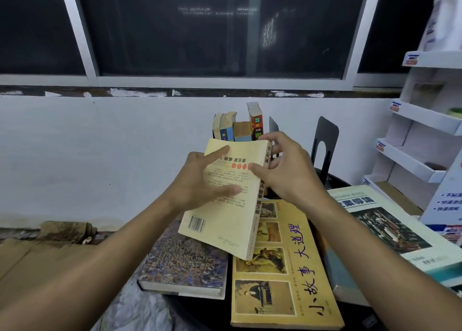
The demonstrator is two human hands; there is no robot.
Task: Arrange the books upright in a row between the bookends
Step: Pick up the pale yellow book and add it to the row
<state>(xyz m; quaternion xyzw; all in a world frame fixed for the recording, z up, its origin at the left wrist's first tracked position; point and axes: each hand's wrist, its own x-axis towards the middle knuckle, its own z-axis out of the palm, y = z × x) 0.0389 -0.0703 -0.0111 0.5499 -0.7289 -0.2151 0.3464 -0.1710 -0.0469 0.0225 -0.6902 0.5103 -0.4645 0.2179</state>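
While the right hand (287,173) curls its grip round the spine of the yellow paperback (225,218) and the left hand (197,180) pinches its cover, mid-frame, best tip it upright, then slide it between the standing books (237,128) and the black bookend (327,130), upper centre.

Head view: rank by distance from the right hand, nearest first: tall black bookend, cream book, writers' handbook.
1. cream book: held by the right hand at its spine edge, centre of view.
2. tall black bookend: upright, just right of the hand and behind it.
3. writers' handbook: lying flat, lower left, beyond the held book.
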